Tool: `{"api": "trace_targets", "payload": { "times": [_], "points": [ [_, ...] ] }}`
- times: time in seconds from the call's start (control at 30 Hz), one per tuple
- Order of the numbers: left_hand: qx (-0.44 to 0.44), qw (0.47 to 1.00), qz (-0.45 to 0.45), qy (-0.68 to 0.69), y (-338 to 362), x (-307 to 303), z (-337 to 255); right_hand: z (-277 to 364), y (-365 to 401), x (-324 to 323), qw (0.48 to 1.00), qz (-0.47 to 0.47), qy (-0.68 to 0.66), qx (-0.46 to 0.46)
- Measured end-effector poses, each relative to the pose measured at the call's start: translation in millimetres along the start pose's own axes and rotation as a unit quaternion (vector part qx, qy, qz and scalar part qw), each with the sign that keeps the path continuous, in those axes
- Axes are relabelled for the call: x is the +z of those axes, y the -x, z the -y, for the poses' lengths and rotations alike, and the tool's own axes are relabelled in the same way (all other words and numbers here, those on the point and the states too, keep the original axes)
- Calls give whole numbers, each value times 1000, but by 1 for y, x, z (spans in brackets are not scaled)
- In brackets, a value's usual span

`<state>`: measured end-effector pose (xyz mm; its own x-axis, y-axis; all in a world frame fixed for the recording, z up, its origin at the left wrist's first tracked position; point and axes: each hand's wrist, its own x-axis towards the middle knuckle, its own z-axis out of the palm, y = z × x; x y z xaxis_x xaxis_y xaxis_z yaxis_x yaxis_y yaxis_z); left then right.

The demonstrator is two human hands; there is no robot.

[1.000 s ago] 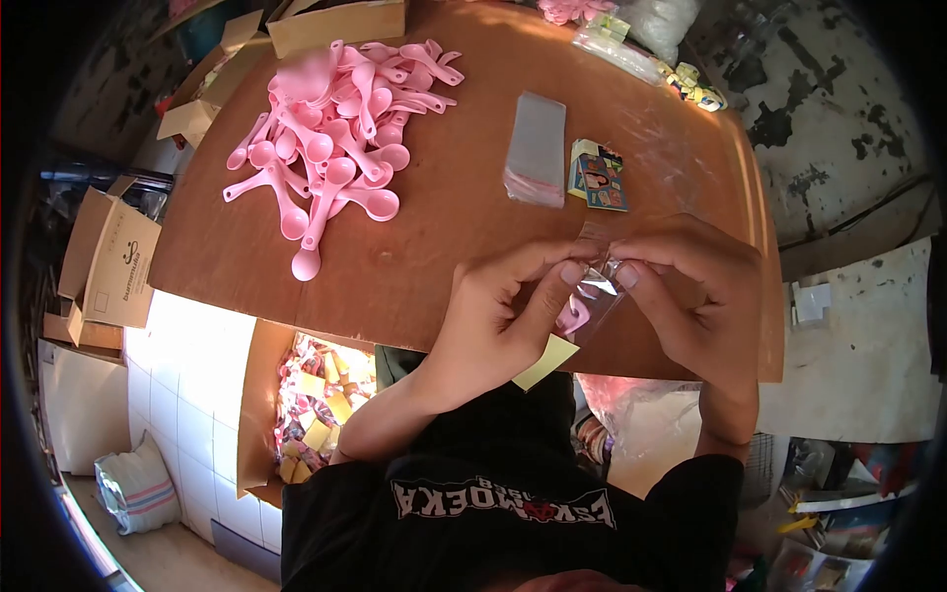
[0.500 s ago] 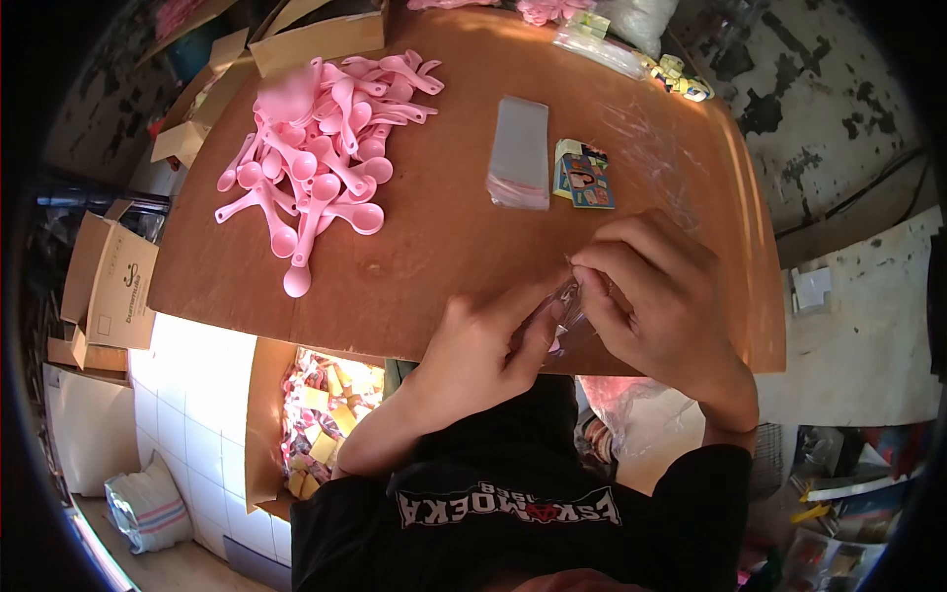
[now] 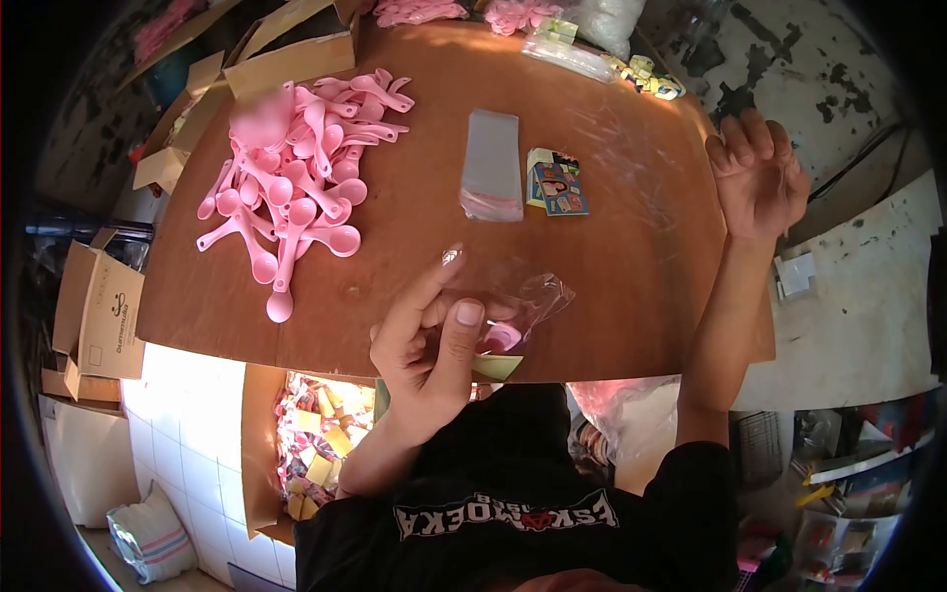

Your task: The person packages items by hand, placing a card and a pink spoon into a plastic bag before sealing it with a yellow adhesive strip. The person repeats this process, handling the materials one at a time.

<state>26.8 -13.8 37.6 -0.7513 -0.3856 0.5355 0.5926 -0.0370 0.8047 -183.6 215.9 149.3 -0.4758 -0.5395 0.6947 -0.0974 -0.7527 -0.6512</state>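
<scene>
One pkt (image 3: 515, 304) in L hand (image 3: 426, 340); spoons (image 3: 296, 187), bags (image 3: 491, 164) beyond.

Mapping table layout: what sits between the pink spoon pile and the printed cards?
Head view: a stack of clear bags, beside the printed cards; bare table toward the spoon pile.

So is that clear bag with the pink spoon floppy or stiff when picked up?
Probably floppy: the clear bag looks thin and crinkled in the left hand. Likely light, with one pink spoon inside. Its glossy film may be slippery.

Two hands (image 3: 431, 340) (image 3: 755, 173), one bag (image 3: 523, 301), one spoon heap (image 3: 296, 168)
</scene>
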Motion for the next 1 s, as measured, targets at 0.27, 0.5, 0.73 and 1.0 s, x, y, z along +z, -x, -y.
{"api": "trace_targets", "payload": {
  "times": [0.27,0.5,0.73,1.0],
  "points": [
    [-36,999,-22,26,1,-8,5,-44,65,-160,570,-266,748,211],
    [-104,987,-7,120,-10,17,5,-39,46,40,784,-54,590,187],
    [-36,992,63,104,-10,24,20,-72,61,110,906,-22,389,165],
    [-10,985,157,-67,-23,-2,28,-59,41,106,847,-36,510,149]
  ]
}}
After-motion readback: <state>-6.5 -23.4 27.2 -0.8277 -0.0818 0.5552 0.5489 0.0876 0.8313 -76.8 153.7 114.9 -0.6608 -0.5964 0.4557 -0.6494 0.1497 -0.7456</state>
